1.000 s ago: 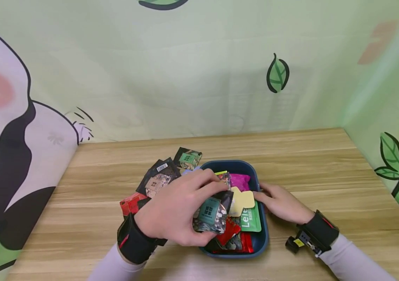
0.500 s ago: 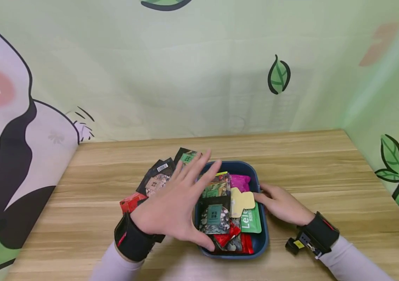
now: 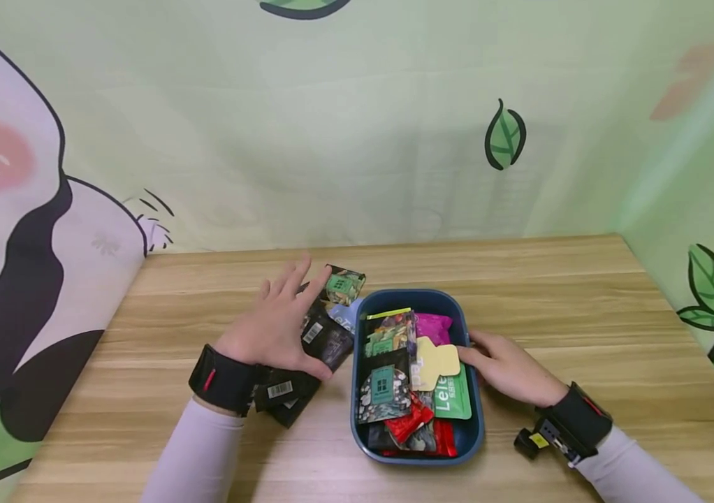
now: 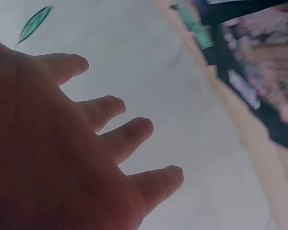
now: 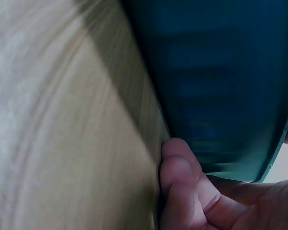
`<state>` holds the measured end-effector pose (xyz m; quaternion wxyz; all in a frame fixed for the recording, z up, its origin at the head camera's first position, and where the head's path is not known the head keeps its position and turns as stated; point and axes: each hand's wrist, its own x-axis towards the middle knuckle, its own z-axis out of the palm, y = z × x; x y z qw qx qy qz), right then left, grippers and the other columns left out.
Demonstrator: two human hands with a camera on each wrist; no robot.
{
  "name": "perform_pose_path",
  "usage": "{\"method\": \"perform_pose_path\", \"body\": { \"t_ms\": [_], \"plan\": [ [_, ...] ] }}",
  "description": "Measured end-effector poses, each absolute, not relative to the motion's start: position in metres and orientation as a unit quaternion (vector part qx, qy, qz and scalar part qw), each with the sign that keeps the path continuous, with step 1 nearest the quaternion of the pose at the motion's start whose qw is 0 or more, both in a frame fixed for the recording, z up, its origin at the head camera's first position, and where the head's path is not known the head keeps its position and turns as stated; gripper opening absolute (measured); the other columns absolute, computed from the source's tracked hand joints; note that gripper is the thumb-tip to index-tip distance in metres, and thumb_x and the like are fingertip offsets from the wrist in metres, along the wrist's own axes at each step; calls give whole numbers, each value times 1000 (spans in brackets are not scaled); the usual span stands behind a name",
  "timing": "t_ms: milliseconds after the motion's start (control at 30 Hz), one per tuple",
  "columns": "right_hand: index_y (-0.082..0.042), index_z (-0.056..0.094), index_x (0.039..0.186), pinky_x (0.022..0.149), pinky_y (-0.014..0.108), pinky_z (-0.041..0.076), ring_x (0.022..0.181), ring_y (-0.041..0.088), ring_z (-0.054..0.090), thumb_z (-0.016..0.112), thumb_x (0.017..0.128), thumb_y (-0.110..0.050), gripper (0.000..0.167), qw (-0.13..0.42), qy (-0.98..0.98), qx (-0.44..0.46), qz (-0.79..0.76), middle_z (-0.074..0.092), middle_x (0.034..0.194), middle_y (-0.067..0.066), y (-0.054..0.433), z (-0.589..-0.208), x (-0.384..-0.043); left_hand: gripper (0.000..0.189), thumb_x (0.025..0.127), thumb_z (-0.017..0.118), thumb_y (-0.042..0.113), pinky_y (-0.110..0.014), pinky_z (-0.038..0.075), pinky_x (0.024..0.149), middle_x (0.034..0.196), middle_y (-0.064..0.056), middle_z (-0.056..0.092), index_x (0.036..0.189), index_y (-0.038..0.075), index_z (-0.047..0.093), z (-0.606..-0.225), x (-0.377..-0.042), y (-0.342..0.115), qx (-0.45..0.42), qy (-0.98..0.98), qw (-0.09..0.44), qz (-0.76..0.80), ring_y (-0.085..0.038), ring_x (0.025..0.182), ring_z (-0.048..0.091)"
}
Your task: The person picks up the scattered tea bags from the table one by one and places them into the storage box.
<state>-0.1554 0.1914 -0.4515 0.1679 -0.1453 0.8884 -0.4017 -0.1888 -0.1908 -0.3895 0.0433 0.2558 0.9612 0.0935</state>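
Note:
My left hand (image 3: 272,325) hovers over a loose pile of packets, fingers spread and palm facing them, holding nothing. Black packets (image 3: 332,344) with barcode labels stick out beside its thumb; part of the pile is hidden under the hand. In the left wrist view a dark packet (image 4: 264,52) with a pinkish picture lies off the fingertips. A blue plastic bin (image 3: 357,419) stands to the right of the pile, filled with packets. My right hand (image 3: 517,367) grips the bin's right wall, thumb over the rim, curled fingers (image 5: 175,172) low against its outside.
Inside the bin are a black packet (image 3: 384,391) with a teal label, a magenta packet (image 3: 432,327), a cream piece (image 3: 437,360), a green packet (image 3: 454,398) and a red one (image 3: 409,420). Another black packet (image 3: 344,285) lies behind the pile on the wooden table (image 3: 552,279).
My left hand has let go of the teal-labelled black packet in the bin, spread its fingers and moved left over the pile. The right hand has stayed on the bin wall.

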Motion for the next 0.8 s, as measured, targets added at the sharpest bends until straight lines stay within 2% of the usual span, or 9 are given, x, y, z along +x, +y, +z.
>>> {"method": "perform_pose_path", "body": {
  "t_ms": [200, 367, 433, 600, 700, 800],
  "plan": [
    [-2, 54, 146, 74, 31, 47, 83, 17, 59, 47, 110, -35, 50, 165, 888, -147, -402, 66, 92, 3, 192, -452, -155, 153, 51, 93, 72, -77, 22, 117, 174, -19, 0, 169, 26, 6, -404, -195, -190, 234, 963, 91, 101, -51, 157, 14],
    [-2, 55, 145, 71, 29, 46, 79, 17, 58, 47, 109, -35, 49, 166, 888, -147, -402, 63, 86, 2, 192, -452, -155, 148, 54, 91, 71, -72, 41, 109, 172, -23, 7, 168, 25, 11, -411, -198, -200, 161, 971, 129, 119, -54, 154, 22],
    [-2, 55, 144, 69, 29, 46, 76, 17, 58, 47, 109, -35, 49, 168, 888, -146, -403, 62, 83, 2, 191, -452, -155, 145, 56, 92, 68, -71, 45, 104, 171, -26, 10, 168, 23, 13, -413, -200, -208, 133, 973, 142, 125, -56, 152, 24],
    [-2, 56, 143, 67, 29, 46, 73, 17, 57, 47, 110, -35, 49, 171, 888, -144, -401, 61, 80, 2, 191, -452, -155, 138, 58, 96, 52, -71, 47, 101, 165, -30, 23, 167, 17, 19, -415, -205, -224, 90, 976, 157, 125, -57, 143, 38],
    [-2, 56, 143, 66, 28, 46, 72, 17, 57, 47, 110, -36, 49, 171, 888, -144, -402, 61, 79, 2, 192, -452, -155, 131, 58, 96, 47, -68, 50, 98, 157, -29, 34, 164, 15, 26, -415, -206, -229, 82, 977, 156, 117, -52, 134, 48],
    [-3, 57, 142, 65, 28, 46, 71, 17, 57, 47, 109, -36, 47, 171, 887, -144, -404, 61, 78, 2, 192, -452, -155, 122, 61, 95, 45, -64, 53, 96, 148, -29, 42, 161, 12, 34, -418, -208, -229, 84, 979, 152, 103, -46, 126, 52]
  ]
}}
